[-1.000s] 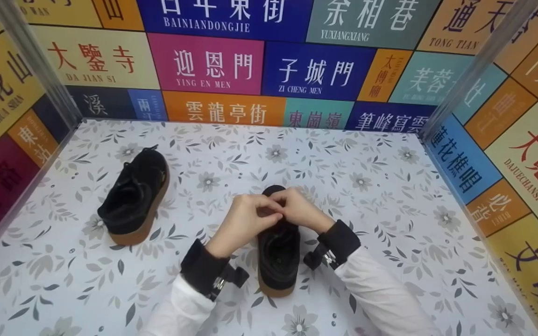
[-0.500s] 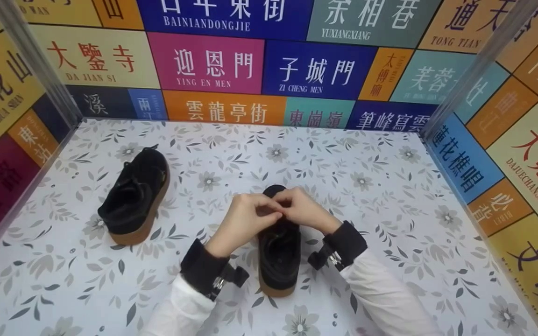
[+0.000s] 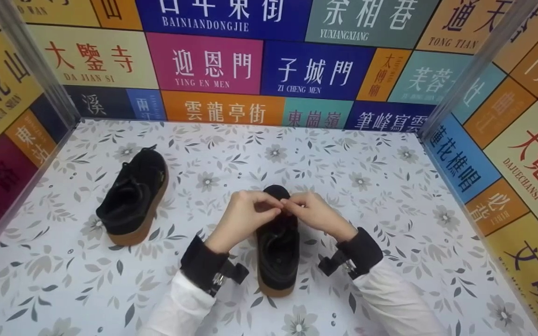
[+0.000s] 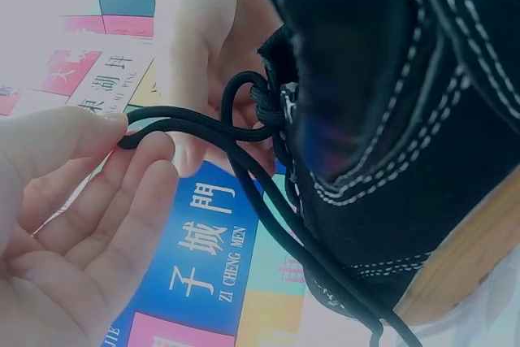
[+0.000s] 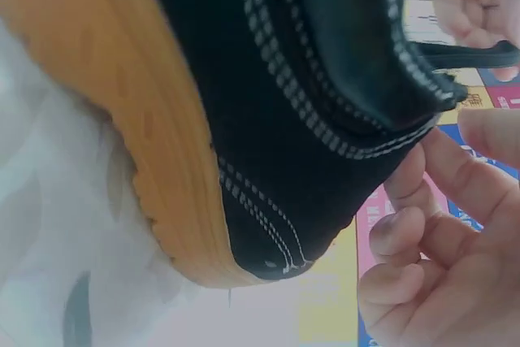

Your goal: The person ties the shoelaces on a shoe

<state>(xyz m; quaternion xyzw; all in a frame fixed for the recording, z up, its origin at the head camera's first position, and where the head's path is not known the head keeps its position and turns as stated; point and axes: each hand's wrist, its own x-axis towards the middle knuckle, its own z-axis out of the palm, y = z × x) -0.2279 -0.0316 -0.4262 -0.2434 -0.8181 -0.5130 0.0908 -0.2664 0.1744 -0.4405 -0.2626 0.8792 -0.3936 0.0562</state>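
Note:
A black lace-up shoe (image 3: 278, 280) with white stitching and a tan sole stands on the flowered cover, toe pointing away. Over its front, the left hand (image 3: 241, 221) pinches a doubled loop of black shoelace (image 4: 195, 129) between thumb and fingers. The loop runs back to a knot (image 4: 264, 107) at the tongue, and loose lace ends trail along the shoe's side. Close beside the knot is the right hand (image 3: 318, 214), fingers bent and thumb apart from them. In the right wrist view nothing shows between its thumb (image 5: 491, 132) and fingers.
The matching black shoe (image 3: 133, 196) stands farther left, angled, its lace ends lying on top. White cloth with grey flowers (image 3: 213, 298) covers the tabletop. Colourful sign-printed panels (image 3: 203, 65) wall in the back and both sides, with clear posts at the corners.
The right hand has drawn back a little to the right, its wrist moving outward. The left hand keeps nearly the same place, and both shoes stay where they were.

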